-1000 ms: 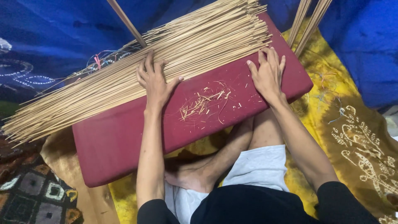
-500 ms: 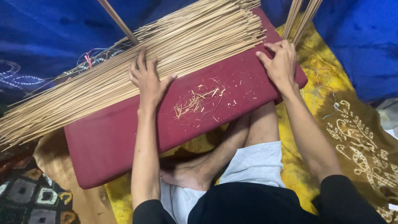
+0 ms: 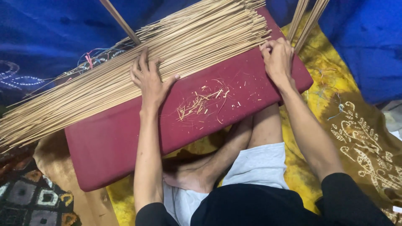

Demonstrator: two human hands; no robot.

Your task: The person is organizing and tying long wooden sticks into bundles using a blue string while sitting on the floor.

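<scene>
The left hand (image 3: 150,79) lies flat and open, fingers spread, pressing on the near edge of the sticks (image 3: 138,71) about halfway along the pile. The right hand (image 3: 277,58) is curled, its fingertips pinching at the stick ends on its side; whether it grips one stick or several cannot be told. Beneath both hands the sticks lie in one long, loosely parallel sheaf across the far half of a red cushion (image 3: 125,142) resting over the person's crossed legs. Toward the body from the hands, a scatter of shavings (image 3: 201,102) sits on the bare red cover, so some trimming or sorting looks done. The ends by the right hand look roughly level, while those far beyond the left hand fan out unevenly, so evening up seems unfinished. A few more sticks (image 3: 307,19) stand just beyond the right hand.
</scene>
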